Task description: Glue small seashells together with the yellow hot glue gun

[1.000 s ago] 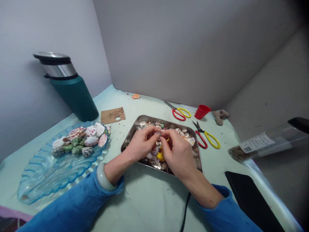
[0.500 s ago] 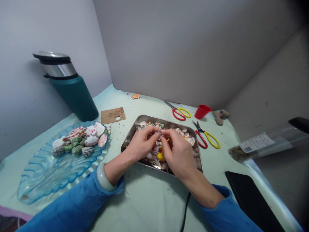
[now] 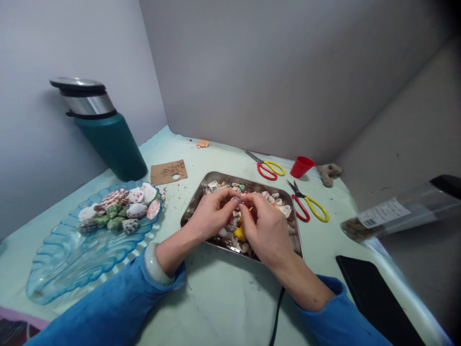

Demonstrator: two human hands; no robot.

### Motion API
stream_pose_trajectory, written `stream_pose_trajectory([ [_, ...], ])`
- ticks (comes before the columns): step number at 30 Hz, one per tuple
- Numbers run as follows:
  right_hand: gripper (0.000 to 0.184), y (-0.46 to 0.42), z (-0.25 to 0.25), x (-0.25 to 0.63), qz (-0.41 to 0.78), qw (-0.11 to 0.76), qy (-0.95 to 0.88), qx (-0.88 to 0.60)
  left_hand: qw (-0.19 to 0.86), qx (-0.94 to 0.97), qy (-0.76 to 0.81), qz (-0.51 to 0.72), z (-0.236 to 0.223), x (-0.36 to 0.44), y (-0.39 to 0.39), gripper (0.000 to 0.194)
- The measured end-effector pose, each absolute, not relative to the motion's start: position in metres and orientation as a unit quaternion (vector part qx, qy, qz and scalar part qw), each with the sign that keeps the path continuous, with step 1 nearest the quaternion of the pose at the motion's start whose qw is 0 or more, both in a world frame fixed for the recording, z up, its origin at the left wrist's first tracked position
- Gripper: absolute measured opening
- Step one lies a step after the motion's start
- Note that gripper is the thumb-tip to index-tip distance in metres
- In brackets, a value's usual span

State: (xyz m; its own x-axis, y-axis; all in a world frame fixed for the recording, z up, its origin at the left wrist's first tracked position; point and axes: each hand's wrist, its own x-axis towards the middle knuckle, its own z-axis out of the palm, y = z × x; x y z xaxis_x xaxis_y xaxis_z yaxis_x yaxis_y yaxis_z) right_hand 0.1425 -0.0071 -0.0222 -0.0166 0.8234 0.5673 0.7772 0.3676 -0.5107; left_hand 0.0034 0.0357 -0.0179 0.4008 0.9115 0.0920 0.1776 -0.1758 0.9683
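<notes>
Over a metal tray [image 3: 187, 211] of small shells, my left hand [image 3: 212, 211] and my right hand [image 3: 266, 226] meet at the fingertips. Both pinch a tiny greyish piece, too small and too covered by the fingers to name. Shells [image 3: 284, 210] of white, brown and green fill the tray beneath. A yellow object [image 3: 239, 234] lies among them under my right hand, partly hidden. Left of my hands, a blue leaf-shaped glass dish [image 3: 82, 259] bears larger shells [image 3: 115, 197] and green, knobbly shells [image 3: 114, 223].
A teal bottle [image 3: 111, 144] and a brown card [image 3: 168, 173] stand at the left back. Two pairs of scissors [image 3: 266, 169], a red cup [image 3: 301, 166] and a grey-brown lump [image 3: 328, 173] are behind the tray. On the right are a clear tube [image 3: 396, 216] and a black slab [image 3: 374, 293].
</notes>
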Motion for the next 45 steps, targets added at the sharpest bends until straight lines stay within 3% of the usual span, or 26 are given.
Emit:
stream_pose_trajectory([
  [45,0.011,-0.0075,-0.0211,0.1415,0.029,0.408,-0.712,-0.571,0.497,0.670,0.422,0.356,-0.0115,0.0034,0.0344,0.019],
])
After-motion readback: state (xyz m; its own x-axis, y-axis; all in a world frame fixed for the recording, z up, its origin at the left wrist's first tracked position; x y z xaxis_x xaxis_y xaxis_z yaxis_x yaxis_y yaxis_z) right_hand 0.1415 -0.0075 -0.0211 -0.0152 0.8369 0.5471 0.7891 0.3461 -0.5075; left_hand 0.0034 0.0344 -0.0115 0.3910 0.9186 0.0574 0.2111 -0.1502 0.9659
